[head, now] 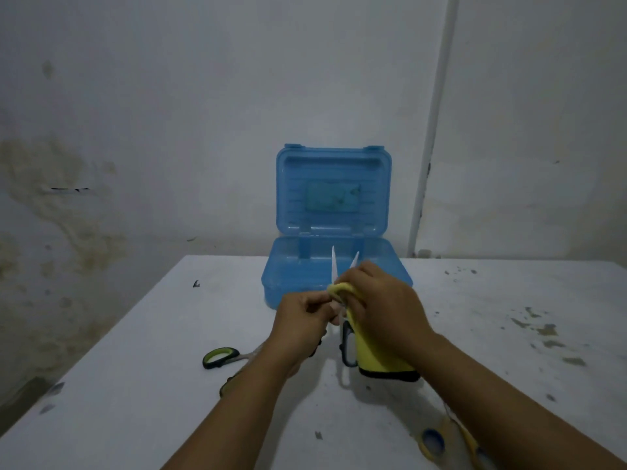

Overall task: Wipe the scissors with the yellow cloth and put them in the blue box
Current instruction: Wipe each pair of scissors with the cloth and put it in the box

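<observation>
We see the right hand (383,300) pressing the yellow cloth (373,354) around open scissors (334,266), its fingers curled. The left hand (302,320) fingers pinch them. The blue box (383,266) lid label is unreadable.

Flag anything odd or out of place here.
Nothing serious. The held scissors are wiped with blades spread, tips toward the open blue box. Yellow-handled scissors lie close to the table's near edge.

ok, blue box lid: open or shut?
Open. The blue box lid stands upright behind the base, inner face toward the camera.
</observation>
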